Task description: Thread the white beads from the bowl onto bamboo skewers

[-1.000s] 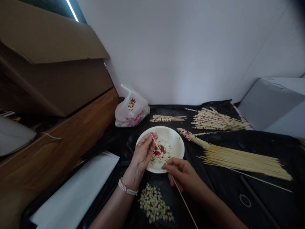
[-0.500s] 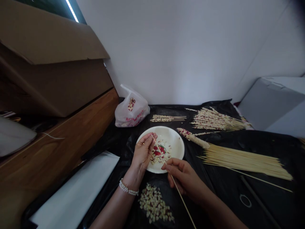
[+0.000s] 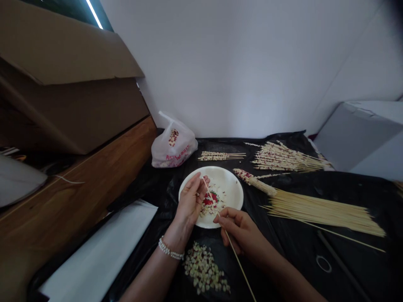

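My right hand (image 3: 237,228) pinches a long thin bamboo skewer (image 3: 234,251) between thumb and fingers. The skewer slants up over a white bowl (image 3: 234,188), which holds scattered pale and dark red corn kernels (image 3: 218,205) and has a red print on its bottom. At the skewer's upper end is my left hand (image 3: 190,199), its thumb apart from the fingers. The skewer tip lies by those fingertips; whether a kernel sits there is too small to tell. A pile of kernels (image 3: 206,268) lies on the black sheet below the bowl, between my forearms.
A partly stripped corn cob (image 3: 256,183) touches a bundle of bare skewers (image 3: 324,212) at right. Behind lie kernel-covered skewers (image 3: 280,157), a smaller group (image 3: 217,156) and a plastic bag (image 3: 174,147). A cardboard box (image 3: 78,109) stands left, a white box (image 3: 362,134) right.
My left thumb has lifted away from the fingers at the skewer's tip, where it was pinching before. My right hand holds the skewer in nearly the same place.
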Demonstrator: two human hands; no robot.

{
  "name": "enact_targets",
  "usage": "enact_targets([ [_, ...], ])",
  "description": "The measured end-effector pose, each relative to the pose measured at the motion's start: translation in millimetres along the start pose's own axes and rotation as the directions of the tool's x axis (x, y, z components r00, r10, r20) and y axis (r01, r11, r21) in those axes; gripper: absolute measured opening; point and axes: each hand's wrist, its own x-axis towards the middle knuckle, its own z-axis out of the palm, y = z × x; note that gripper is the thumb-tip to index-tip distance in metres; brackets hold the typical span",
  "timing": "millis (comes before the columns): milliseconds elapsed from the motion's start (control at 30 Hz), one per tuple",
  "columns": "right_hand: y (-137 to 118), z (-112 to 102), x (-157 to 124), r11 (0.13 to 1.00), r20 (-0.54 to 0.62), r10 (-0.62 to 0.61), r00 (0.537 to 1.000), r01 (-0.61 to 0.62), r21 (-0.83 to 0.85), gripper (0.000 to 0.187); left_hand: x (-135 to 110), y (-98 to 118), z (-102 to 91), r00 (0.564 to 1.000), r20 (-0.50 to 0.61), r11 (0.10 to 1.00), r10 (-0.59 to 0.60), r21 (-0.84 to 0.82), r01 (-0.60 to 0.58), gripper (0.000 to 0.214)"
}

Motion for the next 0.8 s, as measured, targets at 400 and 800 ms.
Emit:
enact_targets([
  [400, -1.9, 0.4, -1.2, 0.999, 0.022, -0.011, 1.000, 0.012, -0.037, 0.038, 0.7, 12.0, 7.5, 0.954, -0.054, 0.945, -0.295, -0.164, 0.283, 0.016],
  [800, -0.4, 3.9, -1.6, 0.999, 0.001, -0.014, 1.000, 0.014, -0.045, 0.035, 1.3, 11.2, 7.6, 0.941, -0.039, 0.929, -0.335, -0.183, 0.323, 0.009],
])
